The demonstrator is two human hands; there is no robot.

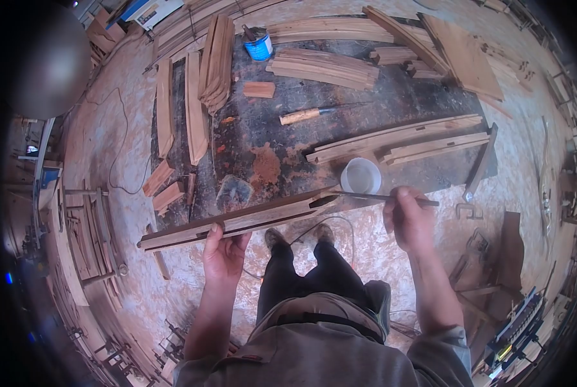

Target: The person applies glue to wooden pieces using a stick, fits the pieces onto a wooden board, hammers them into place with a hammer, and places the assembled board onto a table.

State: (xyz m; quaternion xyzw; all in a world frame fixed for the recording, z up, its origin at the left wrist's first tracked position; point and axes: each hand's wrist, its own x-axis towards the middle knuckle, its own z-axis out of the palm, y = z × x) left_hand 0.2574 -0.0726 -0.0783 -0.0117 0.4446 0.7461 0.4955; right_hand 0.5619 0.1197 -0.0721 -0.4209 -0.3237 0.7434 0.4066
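Note:
My left hand (224, 255) is closed around a long grooved wooden rail (249, 218), its thumb on top. The rail slants over the near edge of the table, its right end cut with a dark slot and a pale tip. Pinched in my right hand (409, 219) is a thin dark stick (369, 195). Its far end reaches the rail's right end; whether it is a brush or a plain stick I cannot tell. Just behind the stick stands a whitish plastic cup (360, 175), its contents not clear to me.
On the dark, stained table (249, 135) lie a wooden-handled tool (301, 116), a small wood block (258, 89) and two slotted rails (398, 138). A blue can (258, 46) stands near stacked curved boards (324, 68). A metal bar (480, 161) juts at the right edge.

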